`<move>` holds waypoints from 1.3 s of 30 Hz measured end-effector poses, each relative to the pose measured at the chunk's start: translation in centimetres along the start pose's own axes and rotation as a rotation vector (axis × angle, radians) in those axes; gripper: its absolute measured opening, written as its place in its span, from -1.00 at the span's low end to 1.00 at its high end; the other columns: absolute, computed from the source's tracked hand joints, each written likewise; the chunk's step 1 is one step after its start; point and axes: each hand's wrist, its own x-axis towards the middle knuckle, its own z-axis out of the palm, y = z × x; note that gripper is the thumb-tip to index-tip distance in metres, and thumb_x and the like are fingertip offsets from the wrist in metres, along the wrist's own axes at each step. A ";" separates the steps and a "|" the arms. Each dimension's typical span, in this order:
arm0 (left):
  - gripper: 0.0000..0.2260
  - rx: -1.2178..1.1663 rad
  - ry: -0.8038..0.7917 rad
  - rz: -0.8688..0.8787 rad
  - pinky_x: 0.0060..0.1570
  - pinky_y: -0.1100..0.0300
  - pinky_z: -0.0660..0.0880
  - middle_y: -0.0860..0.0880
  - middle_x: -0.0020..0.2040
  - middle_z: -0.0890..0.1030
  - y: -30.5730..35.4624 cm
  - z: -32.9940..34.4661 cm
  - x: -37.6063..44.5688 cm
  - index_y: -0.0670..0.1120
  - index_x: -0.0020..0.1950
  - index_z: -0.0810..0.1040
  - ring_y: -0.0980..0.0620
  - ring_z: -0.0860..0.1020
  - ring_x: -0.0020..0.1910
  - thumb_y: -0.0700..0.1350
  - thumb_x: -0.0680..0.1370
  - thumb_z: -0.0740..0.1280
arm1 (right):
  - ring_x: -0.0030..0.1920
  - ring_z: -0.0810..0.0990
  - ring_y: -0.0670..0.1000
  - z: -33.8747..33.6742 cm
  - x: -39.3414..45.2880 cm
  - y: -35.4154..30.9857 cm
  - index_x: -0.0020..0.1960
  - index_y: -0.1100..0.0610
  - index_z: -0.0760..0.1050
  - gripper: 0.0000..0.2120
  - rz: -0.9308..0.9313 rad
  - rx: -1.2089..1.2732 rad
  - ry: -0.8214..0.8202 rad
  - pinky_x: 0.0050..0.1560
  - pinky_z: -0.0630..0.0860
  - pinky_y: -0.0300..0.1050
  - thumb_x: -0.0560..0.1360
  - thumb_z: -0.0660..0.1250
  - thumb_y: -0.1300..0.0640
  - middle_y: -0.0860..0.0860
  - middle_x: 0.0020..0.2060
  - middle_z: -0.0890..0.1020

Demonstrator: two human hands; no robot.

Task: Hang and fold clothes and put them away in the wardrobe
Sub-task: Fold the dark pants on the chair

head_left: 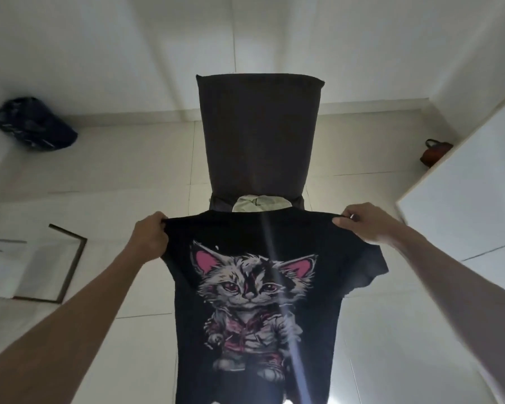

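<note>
Head view, looking down. The person holds a black T-shirt [254, 287] spread out in front of them at arm's length, the printed side facing the camera: a grey-and-white kitten with pink ears, dressed in a pink-toned jacket. Left hand [150, 239] grips the shirt's left shoulder, fingers curled round the fabric edge. Right hand [362, 221] grips the right shoulder in the same way, thumb and fingers closed on the cloth. The shirt hangs free between the two hands, its body dropping out of the bottom of the frame; one short sleeve sticks out below the right hand. Just beyond the shirt's collar stands a chair [258, 135] with a dark fabric cover over its backrest; a pale garment [260, 204] lies on its seat, mostly hidden by the shirt. Floor is light tile. A dark blue bag [34, 123] sits by the far wall at left, a small brown bag [433, 153] at right, next to a white cabinet surface [461, 199].
</note>
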 end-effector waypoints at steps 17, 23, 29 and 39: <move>-0.77 0.221 0.046 -0.119 0.00 -0.08 0.49 -0.25 0.11 0.51 -1.2 19.3 22.3 -0.23 0.18 0.45 -0.28 0.51 0.10 -0.28 0.54 0.21 | -0.10 0.50 0.19 14.9 30.2 10.2 -0.05 -0.06 0.47 -0.87 0.092 0.047 0.113 -0.10 0.41 -0.02 0.62 0.24 -0.08 0.13 -0.09 0.61; -0.77 0.268 0.058 -0.136 -0.02 -0.11 0.47 -0.25 0.13 0.50 -1.0 21.8 24.8 -0.23 0.20 0.46 -0.29 0.51 0.11 -0.28 0.55 0.24 | 0.09 0.54 0.24 16.5 33.3 10.6 0.06 -0.06 0.51 -0.84 0.125 -0.047 0.102 0.15 0.49 0.14 0.63 0.22 -0.11 0.11 0.08 0.60; -0.78 0.274 0.036 -0.148 -0.07 -0.08 0.48 -0.23 0.10 0.53 -2.1 23.9 25.9 -0.21 0.21 0.49 -0.28 0.53 0.07 -0.26 0.58 0.22 | 0.14 0.55 0.24 18.8 34.3 10.8 0.21 0.02 0.51 -0.75 0.152 -0.072 0.113 0.14 0.52 0.16 0.65 0.19 -0.07 0.13 0.13 0.60; -0.53 0.072 -0.116 -0.079 0.29 -0.06 0.39 -0.28 0.40 0.38 -3.0 22.9 21.4 -0.18 0.52 0.30 -0.29 0.45 0.32 -0.09 0.64 0.29 | 0.34 0.38 0.23 21.6 28.5 7.3 0.45 0.08 0.35 -0.55 0.139 -0.027 0.272 0.20 0.46 0.16 0.61 0.27 -0.02 0.15 0.35 0.42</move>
